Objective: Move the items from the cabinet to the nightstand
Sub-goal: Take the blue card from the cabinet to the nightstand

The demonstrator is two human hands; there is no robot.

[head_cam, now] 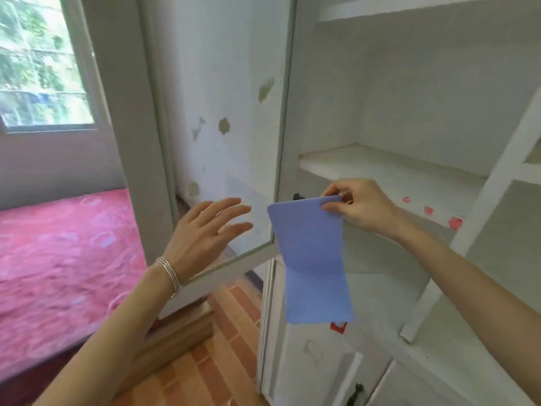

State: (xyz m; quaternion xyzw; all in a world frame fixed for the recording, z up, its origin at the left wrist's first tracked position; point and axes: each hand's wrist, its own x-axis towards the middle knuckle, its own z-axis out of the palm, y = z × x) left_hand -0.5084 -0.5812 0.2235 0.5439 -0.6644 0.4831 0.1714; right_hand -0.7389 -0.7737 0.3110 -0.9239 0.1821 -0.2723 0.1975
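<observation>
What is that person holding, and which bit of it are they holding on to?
The right hand pinches a floppy blue rectangular cloth by its top right corner, so it hangs down. The left hand holds nothing.

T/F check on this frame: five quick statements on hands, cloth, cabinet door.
1. The right hand pinches the blue cloth by its top edge. True.
2. The blue cloth lies folded flat. False: it hangs down from the grip.
3. The left hand grips the glass door. False: its fingers are straight and hold nothing.
4. The left wrist wears silver bangles. True.
5. The glass door is closed. False: it stands open.
</observation>
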